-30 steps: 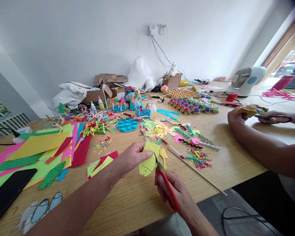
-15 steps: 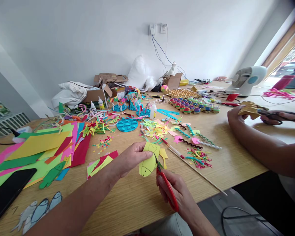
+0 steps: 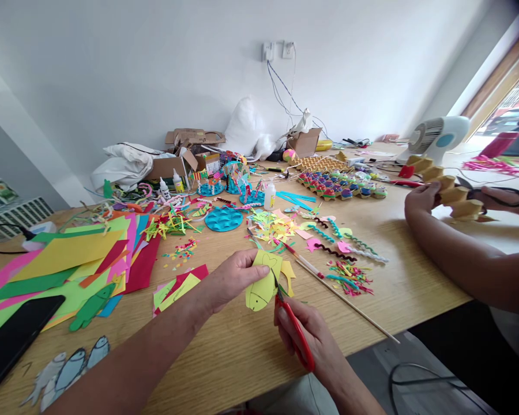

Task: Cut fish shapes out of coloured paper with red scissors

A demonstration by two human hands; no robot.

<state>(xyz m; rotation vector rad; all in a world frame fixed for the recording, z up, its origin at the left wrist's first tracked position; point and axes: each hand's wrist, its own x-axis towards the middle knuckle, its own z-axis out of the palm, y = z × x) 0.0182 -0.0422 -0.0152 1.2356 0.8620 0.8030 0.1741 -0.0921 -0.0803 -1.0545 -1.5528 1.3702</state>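
Observation:
Pinched in my left hand [image 3: 237,279] is a yellow paper fish [image 3: 262,291] with a drawn black outline, an eye dot and a heart-shaped tail. My right hand [image 3: 305,331] grips red-handled scissors [image 3: 300,340], whose dark blades meet the right edge of the paper near my left thumb. A curved yellow paper offcut [image 3: 288,276] shows just behind the blades. On the table to the left lie a green paper fish [image 3: 93,307] and several grey-blue paper fish [image 3: 71,372].
Coloured paper sheets [image 3: 64,262] and a black phone [image 3: 21,340] lie at the left. A thin wooden stick [image 3: 350,302] slants to the right. Beyond it, a co-worker's hands hold an egg carton piece [image 3: 452,193] and black scissors [image 3: 501,197]. Glue bottle [image 3: 269,196] stands mid-table.
My hands, the yellow paper fish and the red scissors have barely moved. At the right, the co-worker has turned and lifted the egg carton piece, showing more of it.

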